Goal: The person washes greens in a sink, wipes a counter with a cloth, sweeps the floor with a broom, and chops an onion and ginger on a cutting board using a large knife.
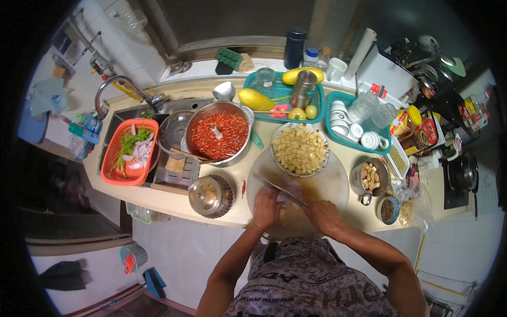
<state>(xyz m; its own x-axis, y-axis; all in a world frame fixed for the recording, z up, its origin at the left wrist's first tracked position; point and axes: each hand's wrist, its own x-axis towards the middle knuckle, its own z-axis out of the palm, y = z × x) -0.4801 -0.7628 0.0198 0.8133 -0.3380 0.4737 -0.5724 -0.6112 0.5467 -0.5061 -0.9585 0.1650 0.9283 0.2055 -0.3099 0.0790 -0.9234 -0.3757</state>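
Observation:
My right hand (324,216) grips the handle of a kitchen knife (283,191), whose blade points up and left over a round cutting board (338,174). Next to the blade, my left hand (267,209) lies on the board with its fingers bent; the knife partly hides what is under them, and I cannot tell whether they hold anything. A small pale piece (282,212) shows beside the left fingers. At the back of the board stands a plate heaped with peeled garlic cloves (300,148). A red chili (243,189) lies left of the board.
Left are a glass jar (206,197), a metal pot of chopped red chili (220,134) and an orange basket (107,158) with greens and sliced onion, by the sink. Behind stand teal baskets (253,81) of vegetables and cups. A small pot (358,176) and patterned bowl (388,210) are right.

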